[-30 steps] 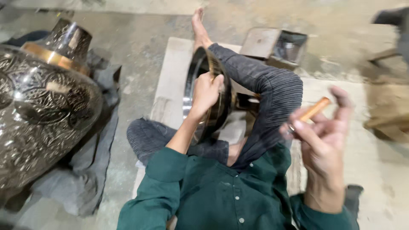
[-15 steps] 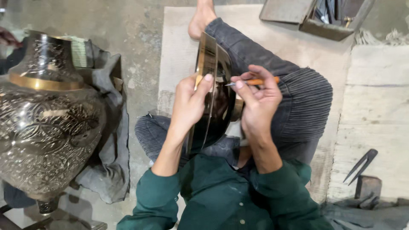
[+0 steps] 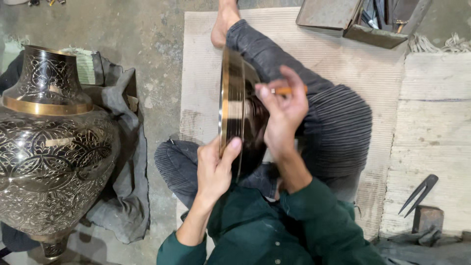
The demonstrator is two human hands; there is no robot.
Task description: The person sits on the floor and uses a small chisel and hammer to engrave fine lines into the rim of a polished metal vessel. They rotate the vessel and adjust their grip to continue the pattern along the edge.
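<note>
I sit on a woven mat (image 3: 206, 73) with a round brass and dark metal dish (image 3: 234, 105) standing on edge against my raised knee. My left hand (image 3: 216, 169) grips the dish's near rim, thumb on its edge. My right hand (image 3: 282, 115) holds a thin tool with an orange handle (image 3: 289, 90) and rests against the dish's dark inner face. The tool's tip is hidden behind my fingers.
A large engraved metal vase (image 3: 51, 162) lies on a grey cloth (image 3: 125, 196) at the left. A metal toolbox (image 3: 363, 19) sits at the top right. A two-pronged metal tool (image 3: 418, 194) and a small block (image 3: 428, 218) lie on the pale mat at the right.
My left hand has slid from the dish's upper rim down to its near rim. My right hand with the tool stays at the dish. The view has shifted slightly.
</note>
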